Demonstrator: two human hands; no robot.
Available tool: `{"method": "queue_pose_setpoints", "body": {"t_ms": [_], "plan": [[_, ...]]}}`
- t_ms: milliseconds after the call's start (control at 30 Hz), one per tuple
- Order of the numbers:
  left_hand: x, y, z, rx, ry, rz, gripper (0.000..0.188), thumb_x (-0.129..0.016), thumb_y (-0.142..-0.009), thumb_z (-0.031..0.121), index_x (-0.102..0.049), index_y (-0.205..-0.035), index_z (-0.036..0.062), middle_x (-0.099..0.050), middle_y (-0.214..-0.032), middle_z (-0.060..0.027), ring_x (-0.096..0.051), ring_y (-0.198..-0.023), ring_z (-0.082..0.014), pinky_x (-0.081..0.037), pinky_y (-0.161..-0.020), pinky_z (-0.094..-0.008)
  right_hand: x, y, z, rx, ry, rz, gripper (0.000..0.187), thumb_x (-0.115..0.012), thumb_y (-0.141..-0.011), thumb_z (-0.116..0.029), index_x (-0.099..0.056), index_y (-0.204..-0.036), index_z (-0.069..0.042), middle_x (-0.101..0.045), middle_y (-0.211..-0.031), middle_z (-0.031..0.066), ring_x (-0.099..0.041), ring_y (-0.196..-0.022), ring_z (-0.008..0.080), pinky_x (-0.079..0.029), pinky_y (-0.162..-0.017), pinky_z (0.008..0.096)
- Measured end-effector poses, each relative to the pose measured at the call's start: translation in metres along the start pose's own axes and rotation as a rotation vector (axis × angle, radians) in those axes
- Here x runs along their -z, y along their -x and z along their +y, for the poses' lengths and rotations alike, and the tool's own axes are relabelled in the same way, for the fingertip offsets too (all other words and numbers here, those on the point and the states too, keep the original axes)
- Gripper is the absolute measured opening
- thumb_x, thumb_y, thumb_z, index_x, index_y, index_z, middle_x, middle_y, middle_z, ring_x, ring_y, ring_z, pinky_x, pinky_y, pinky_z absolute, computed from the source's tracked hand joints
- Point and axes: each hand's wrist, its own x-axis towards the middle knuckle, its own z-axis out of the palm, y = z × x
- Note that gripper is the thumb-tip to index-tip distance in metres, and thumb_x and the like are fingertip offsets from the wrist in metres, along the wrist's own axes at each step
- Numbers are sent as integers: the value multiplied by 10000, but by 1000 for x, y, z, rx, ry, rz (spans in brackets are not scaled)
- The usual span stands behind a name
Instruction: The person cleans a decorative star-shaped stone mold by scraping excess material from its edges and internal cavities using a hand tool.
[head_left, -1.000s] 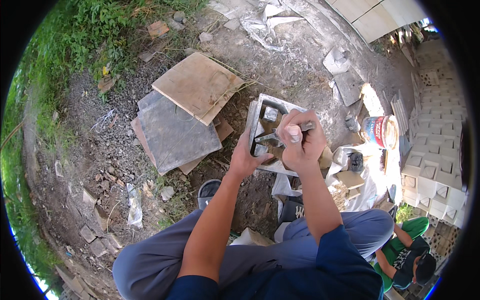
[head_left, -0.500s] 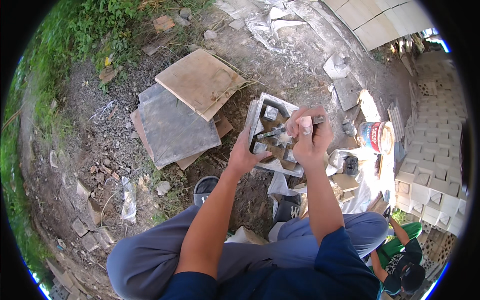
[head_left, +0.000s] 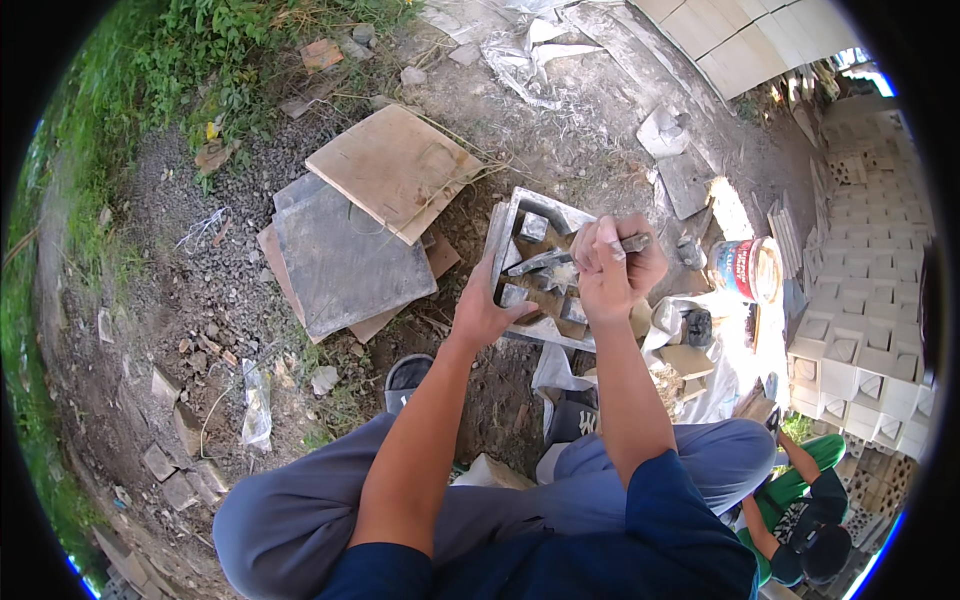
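A square grey concrete vent block [head_left: 552, 203], with a star-shaped centre [head_left: 560, 280] and small cube-like lumps around it, is tilted in front of me. My left hand [head_left: 483, 312] grips its left side, thumb over the near edge and fingers behind the wall. My right hand [head_left: 617, 272] is closed round a narrow trowel-like tool [head_left: 540, 262], whose handle end sticks out past the fist. Its flat blade reaches leftward into the block's opening, between a lump and the star. Whether the blade tip touches the inner wall, I cannot tell.
Left of the block lie stacked square boards, a grey one [head_left: 350, 260] beneath a tan one [head_left: 395, 170]. To the right stand a paint can [head_left: 745, 270] and rows of pale blocks [head_left: 850, 310]. Another person [head_left: 810, 520] crouches at lower right. A plastic bag [head_left: 257, 405] lies on the ground.
My right fist has turned, and the blade now points further left, with more of it showing inside the block. My left hand keeps its grip. The whole view has shifted slightly.
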Motion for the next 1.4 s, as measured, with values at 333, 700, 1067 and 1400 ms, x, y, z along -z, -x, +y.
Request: {"method": "queue_pose_setpoints", "body": {"t_ms": [333,700,1067,1400], "plan": [[2,0,-8,-4,-36,33,1094,-938,-677,304,-336,-1518,-52,-497,-1451,-274,-479,-1361,-403,-384,-1141,-434,-10,29,-28,219,-108,43,228,-569,-1005,-42,-392,-870,-91,-398,-647,-16,-376,-525,88,-313,-471,280],[-6,-2,-5,-1,-6,-7,1102,-939,-681,317,-327,-1527,-34,-500,-1456,-258,-485,-1358,-398,-388,-1138,-436,-1,24,17,102,284,-99,230,-619,-1009,-92,-411,-916,-59,-472,-713,34,-398,-555,101,-347,-491,290],[0,3,-7,45,13,39,1061,-945,-666,262,-367,-1503,-39,-527,-1423,-252,-512,-1330,-384,-403,-1122,-427,-18,4,-13,25,116,14,202,-640,-999,-58,-465,-900,-36,-528,-696,18,-464,-607,52,-376,-530,223],[-1,2,-5,-1,-31,33,1077,-938,-675,286,-346,-1518,-29,-526,-1420,-257,-505,-1328,-401,-404,-1120,-432,-8,34,-8,106,70,7,165,-596,-995,-3,-439,-946,-13,-561,-769,80,-489,-652,101,-414,-585,256]]}}
